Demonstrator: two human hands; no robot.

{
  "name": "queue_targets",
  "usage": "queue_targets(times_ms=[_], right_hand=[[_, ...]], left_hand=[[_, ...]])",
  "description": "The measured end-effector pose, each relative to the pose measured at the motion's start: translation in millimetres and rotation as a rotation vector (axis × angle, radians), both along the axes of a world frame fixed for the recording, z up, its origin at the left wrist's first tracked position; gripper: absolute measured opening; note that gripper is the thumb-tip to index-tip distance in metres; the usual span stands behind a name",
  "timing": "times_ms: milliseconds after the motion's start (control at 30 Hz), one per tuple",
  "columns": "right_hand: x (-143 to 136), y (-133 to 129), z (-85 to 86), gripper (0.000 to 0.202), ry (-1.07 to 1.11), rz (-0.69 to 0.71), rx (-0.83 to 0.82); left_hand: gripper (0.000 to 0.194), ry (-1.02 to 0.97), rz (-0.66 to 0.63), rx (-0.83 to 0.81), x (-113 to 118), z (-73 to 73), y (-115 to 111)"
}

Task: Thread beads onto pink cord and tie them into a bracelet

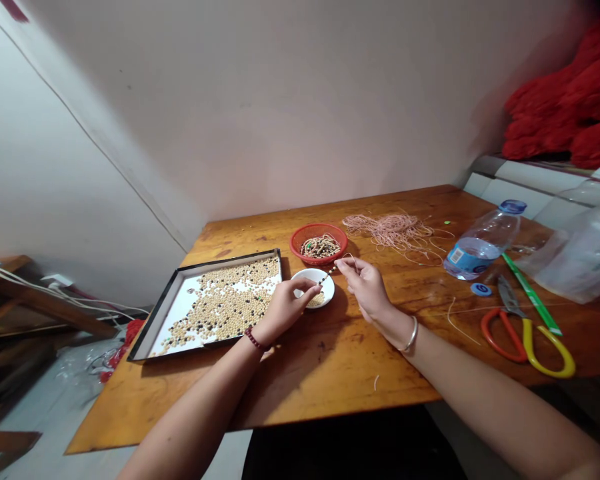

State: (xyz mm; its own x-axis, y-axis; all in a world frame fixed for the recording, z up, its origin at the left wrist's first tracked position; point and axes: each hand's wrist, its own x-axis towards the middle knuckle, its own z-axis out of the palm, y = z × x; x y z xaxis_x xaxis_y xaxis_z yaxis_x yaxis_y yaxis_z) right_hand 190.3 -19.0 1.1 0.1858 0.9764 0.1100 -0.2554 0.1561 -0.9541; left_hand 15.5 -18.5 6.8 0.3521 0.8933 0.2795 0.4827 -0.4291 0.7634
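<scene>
A short string of beads (329,273), dark and pale, stretches between my two hands above a small white bowl (300,275). My left hand (293,300) pinches its lower end near the bowl's rim. At the upper end, my right hand (364,283) has thumb and forefinger closed on it, and a thin cord loops over those fingers. Small pale pieces lie in the bowl. Left of my left hand is a black-edged tray (167,317) with many loose beads (230,293), mostly tan with some black and green. Behind the bowl, a red basket (296,245) holds strung beads (321,247).
A tangle of pink cord (393,230) lies at the back. To the right are a water bottle (480,243), its blue cap (481,289), scissors (513,307) with red and yellow handles, a green stick-like item (533,293) and a cloudy plastic container (575,247).
</scene>
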Motion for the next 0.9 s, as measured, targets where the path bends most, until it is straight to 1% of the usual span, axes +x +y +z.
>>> queue_targets(times_ms=[167, 233, 300, 433, 567, 633, 733, 900], right_hand=[[3.5, 1.9, 3.9, 0.033, 0.138, 0.084, -0.141], [5.8, 3.3, 4.0, 0.033, 0.179, 0.119, -0.16], [9.1, 5.4, 3.8, 0.031, 0.225, 0.187, -0.169], [17.6, 10.8, 4.2, 0.028, 0.348, 0.386, -0.224], [22.5, 13.0, 5.1, 0.023, 0.41, 0.452, -0.238], [22.0, 12.0, 5.5, 0.022, 0.42, 0.487, -0.235], [18.9, 9.0, 5.7, 0.024, 0.405, 0.537, -0.232], [15.4, 5.3, 4.9, 0.025, 0.364, 0.579, -0.235]], left_hand=[[0.039, -0.009, -0.003, -0.075, -0.6, 4.7, -0.1], [0.041, 0.003, -0.002, -0.094, -0.6, 5.8, -0.2], [0.04, 0.007, 0.005, -0.112, -0.6, 6.3, 0.1], [0.038, -0.06, -0.004, -0.175, -1.8, 5.8, 2.2], [0.036, -0.115, -0.025, -0.264, -3.2, 4.9, 3.6], [0.035, -0.102, -0.03, -0.268, -3.3, 4.9, 3.4], [0.033, -0.091, -0.05, -0.232, -2.9, 4.4, 2.9], [0.027, -0.111, -0.049, -0.195, -2.8, 1.7, 3.7]])
